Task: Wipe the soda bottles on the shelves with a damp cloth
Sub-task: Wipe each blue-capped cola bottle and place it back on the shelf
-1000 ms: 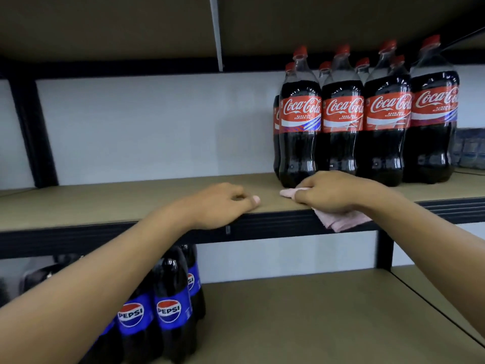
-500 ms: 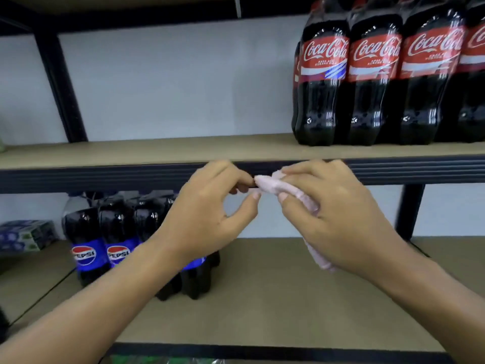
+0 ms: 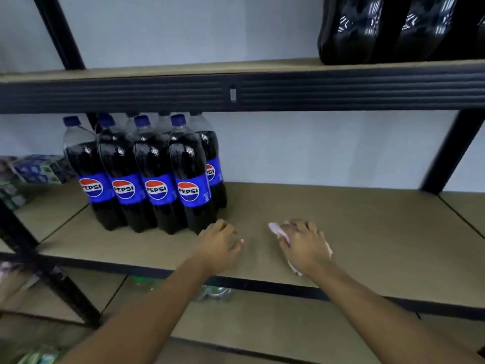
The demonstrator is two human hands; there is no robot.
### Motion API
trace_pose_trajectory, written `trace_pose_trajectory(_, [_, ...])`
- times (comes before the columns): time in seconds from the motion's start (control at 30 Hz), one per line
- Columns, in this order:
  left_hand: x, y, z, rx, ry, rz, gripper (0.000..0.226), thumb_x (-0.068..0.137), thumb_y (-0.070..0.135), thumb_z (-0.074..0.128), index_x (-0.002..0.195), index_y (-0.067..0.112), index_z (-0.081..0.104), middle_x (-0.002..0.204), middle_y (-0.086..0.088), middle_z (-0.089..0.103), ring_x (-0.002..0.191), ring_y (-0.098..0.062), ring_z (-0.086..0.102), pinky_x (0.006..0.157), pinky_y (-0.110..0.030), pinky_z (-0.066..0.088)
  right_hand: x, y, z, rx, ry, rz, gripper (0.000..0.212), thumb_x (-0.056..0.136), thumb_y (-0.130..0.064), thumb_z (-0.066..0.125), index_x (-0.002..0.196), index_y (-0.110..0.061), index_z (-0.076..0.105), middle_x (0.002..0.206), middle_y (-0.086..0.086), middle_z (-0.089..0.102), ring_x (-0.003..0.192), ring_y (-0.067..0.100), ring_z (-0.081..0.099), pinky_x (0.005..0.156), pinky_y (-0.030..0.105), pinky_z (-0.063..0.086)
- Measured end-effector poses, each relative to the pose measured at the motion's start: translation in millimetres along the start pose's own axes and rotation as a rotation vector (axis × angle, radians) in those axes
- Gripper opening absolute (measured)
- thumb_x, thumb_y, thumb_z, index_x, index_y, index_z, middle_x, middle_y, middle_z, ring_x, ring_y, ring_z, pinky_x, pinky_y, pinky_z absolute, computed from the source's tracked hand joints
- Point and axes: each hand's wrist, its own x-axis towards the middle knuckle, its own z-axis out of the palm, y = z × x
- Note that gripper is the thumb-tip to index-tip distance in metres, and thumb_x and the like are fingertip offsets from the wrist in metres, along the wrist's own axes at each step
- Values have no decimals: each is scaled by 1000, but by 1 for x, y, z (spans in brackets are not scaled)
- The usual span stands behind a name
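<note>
Pink cloth (image 3: 275, 228) gripped by right hand (image 3: 304, 248), apparently diagonal; Pepsi bottles (image 3: 157, 177) upright

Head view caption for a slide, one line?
Right hand holds pink cloth on the shelf, left hand empty beside the Pepsi bottles.

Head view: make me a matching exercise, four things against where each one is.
Things:
1. pink cloth
2. Pepsi bottles
3. left hand
4. dark bottles, tops out of frame

Places:
a. upper shelf, far right
b. held by the right hand against the middle shelf
c. upright at the middle shelf's left
d. holding nothing, just right of the blue-labelled group

Pairs: 1-b, 2-c, 3-d, 4-a
</note>
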Motion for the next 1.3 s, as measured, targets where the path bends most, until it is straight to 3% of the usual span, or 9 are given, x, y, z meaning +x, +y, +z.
trace_pose_trajectory(0.23, [-5, -34, 25, 56, -222, 8, 95, 73, 77, 10, 139, 29, 57, 147, 4, 46, 136, -21, 46, 112, -35, 33, 5, 2, 23, -23, -144, 69, 60, 100, -58, 29, 155, -34, 30, 168, 1, 20, 149, 31, 27, 122, 50, 19])
trace_pose_trajectory(0.43, [10, -77, 18, -261, -48, 116, 35, 99, 46, 62, 122, 22, 69, 122, 5, 59, 113, -18, 61, 95, -31, 46, -8, -68, 13, 325, 186, 141, 53, 97, -55, 52, 141, -27, 59, 153, 2, 47, 142, 23, 41, 119, 38, 27])
trace_pose_trajectory(0.53, [11, -98, 1, -510, 116, 103, 18, 96, 31, 68, 110, 20, 71, 110, 6, 63, 100, -12, 66, 90, -30, 53, -7, -122, 18, 582, 280, 187, 38, 98, -41, 64, 133, -28, 65, 139, -9, 53, 126, 4, 48, 107, 22, 34])
trace_pose_trajectory(0.63, [7, -117, -18, -651, 229, 55, 13, 95, 26, 69, 107, 20, 68, 111, 5, 61, 95, -4, 63, 84, -20, 52, -1, -169, 24, 733, 276, 195, 35, 98, -40, 66, 131, -30, 65, 134, -9, 56, 122, 7, 57, 109, 30, 43])
trace_pose_trajectory(0.8, [3, -131, -36, -735, 348, -17, 36, 95, 30, 69, 128, 22, 57, 129, 7, 47, 117, -11, 56, 95, -30, 50, 28, -207, 15, 925, 272, 121, 35, 98, -38, 66, 131, -44, 54, 133, -10, 56, 107, -10, 55, 86, 9, 42])
trace_pose_trajectory(0.93, [12, -128, -38, -816, 338, -74, 56, 98, 30, 67, 148, 24, 41, 145, 10, 40, 131, -9, 47, 109, -34, 45, 62, -211, 12, 1035, 344, 27, 44, 97, -30, 69, 119, -57, 43, 133, -16, 53, 125, 6, 54, 108, 32, 44])
trace_pose_trajectory(1.03, [21, -113, -33, -997, 281, -158, 69, 99, 24, 67, 157, 25, 30, 151, 7, 42, 137, -13, 46, 117, -39, 40, 80, -205, 16, 1096, 310, -99, 51, 96, -15, 70, 113, -57, 47, 115, -36, 54, 113, -14, 57, 100, 21, 49])
trace_pose_trajectory(1.17, [33, -100, -31, -1118, 306, -286, 83, 87, 42, 64, 160, 34, 26, 149, 1, 47, 137, -19, 49, 120, -47, 37, 88, -203, 30, 1118, 225, -202, 64, 89, -19, 71, 143, -43, 47, 134, -17, 65, 123, 2, 61, 108, 36, 49])
trace_pose_trajectory(1.3, [35, -105, -35, -1021, 242, -243, 71, 100, 50, 54, 161, 45, 18, 138, 4, 43, 131, -17, 47, 115, -39, 36, 85, -193, 29, 1132, 218, -196, 63, 95, -18, 71, 149, -38, 44, 133, -16, 64, 118, -3, 62, 100, 24, 51])
